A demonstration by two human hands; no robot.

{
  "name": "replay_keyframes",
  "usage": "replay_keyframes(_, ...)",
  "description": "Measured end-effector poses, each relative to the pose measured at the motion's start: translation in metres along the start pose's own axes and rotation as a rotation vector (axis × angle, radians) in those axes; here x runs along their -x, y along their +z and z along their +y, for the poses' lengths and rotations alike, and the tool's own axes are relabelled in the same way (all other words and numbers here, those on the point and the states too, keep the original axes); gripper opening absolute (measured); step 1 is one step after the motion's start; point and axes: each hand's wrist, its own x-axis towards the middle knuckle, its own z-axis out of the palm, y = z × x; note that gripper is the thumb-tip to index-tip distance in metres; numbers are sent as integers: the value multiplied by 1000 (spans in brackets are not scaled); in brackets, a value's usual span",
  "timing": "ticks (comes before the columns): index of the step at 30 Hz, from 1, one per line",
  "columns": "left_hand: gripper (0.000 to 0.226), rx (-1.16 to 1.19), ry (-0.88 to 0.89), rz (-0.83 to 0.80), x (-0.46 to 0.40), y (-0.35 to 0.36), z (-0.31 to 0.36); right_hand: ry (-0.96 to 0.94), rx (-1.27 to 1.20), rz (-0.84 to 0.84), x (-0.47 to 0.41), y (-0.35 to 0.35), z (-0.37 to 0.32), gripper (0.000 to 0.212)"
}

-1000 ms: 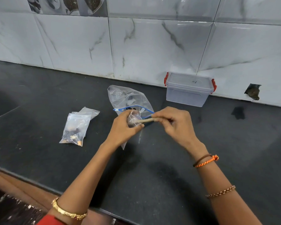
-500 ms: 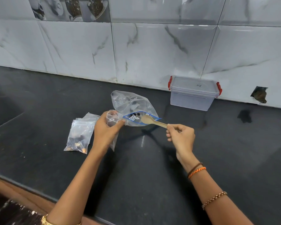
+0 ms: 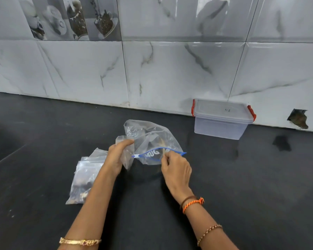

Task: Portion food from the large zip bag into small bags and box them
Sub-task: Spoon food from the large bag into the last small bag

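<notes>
On the black counter (image 3: 224, 186), head view: large zip bag (image 3: 152, 141) sits mid-counter, crumpled, its blue zip mouth facing the person, mouth gaping. Left hand (image 3: 118, 156) grips a small clear bag (image 3: 126, 159) just left of the zip mouth, thumb and fingers curled round its upper part; the small bag hangs down from the grip and touches the big bag's left edge. Right hand (image 3: 176, 168) is at the zip mouth, fingers curled and pinching the handle of a wooden spoon (image 3: 163, 150); spoon's bowl is inside the big bag, only a pale blur through the plastic. Food inside the big bag too blurred to tell.

Around: stack of filled small bags (image 3: 83, 179) lies flat on the counter left of the left forearm, which partly covers it. Clear lidded box (image 3: 222, 120) with red clips stands against the tiled wall (image 3: 98, 69), back right, well apart from both hands, lid on. Dark hole in the wall (image 3: 298, 119) right of the box. Bracelets on both wrists.

Versus half a second ago: spoon was out in front of the bag mouth, held at the handle's far end, right hand back from the bag; now right hand has moved in to the mouth and the spoon is inside. Left hand's grip on the small bag is unchanged. Box and stack unmoved.
</notes>
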Motion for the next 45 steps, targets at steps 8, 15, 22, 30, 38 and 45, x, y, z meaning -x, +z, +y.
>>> replay_keyframes(8,21,130,-69,-200,-29,12,-7,103,-129,-118,-6,9,-6,19)
replay_keyframes(15,32,158,-86,-352,-33,23,-11,404,-449,-216,-7,25,-21,19)
replay_keyframes(22,25,170,-24,-291,-29,12,-6,794,-993,-146,-5,10,-21,14)
replay_keyframes(30,16,129,92,-164,-12,1,7,767,-998,-140,3,-17,-8,18)
replay_keyframes(38,17,231,41,-185,12,3,-10,657,-790,-100,6,-25,7,20)
replay_keyframes(45,19,311,-6,-227,9,18,-13,356,-313,-204,0,-3,-2,20)
